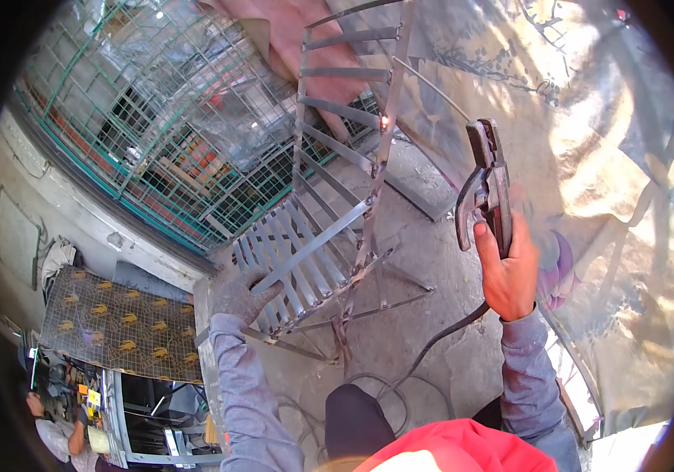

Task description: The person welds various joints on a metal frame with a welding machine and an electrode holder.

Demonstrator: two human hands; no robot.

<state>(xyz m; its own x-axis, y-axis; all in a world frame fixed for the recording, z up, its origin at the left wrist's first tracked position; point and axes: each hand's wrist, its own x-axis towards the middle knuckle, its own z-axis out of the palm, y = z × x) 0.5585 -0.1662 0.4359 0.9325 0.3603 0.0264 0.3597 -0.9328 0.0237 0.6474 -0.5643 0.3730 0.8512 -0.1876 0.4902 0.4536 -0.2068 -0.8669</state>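
Observation:
A slatted metal chair frame [364, 206] stands in front of me, its tall back rising to the top of the view. My right hand [507, 271] is wrapped round a welding electrode holder [490, 185]. A thin rod [435, 90] runs from the holder's jaws up and left to the chair back's side bar. Just below the rod's tip, a small spot [385, 122] on that bar glows orange. My left hand [249, 295], in a grey glove, is closed on the chair's flat metal armrest bar [309, 248] above the slatted seat.
Green wire mesh [195, 118] stands at the upper left. A large sheet [589, 157] hangs on the right. The black cable [451, 334] coils on the concrete floor near my knee. Another person [55, 431] is at the lower left, beside a patterned cloth [124, 322].

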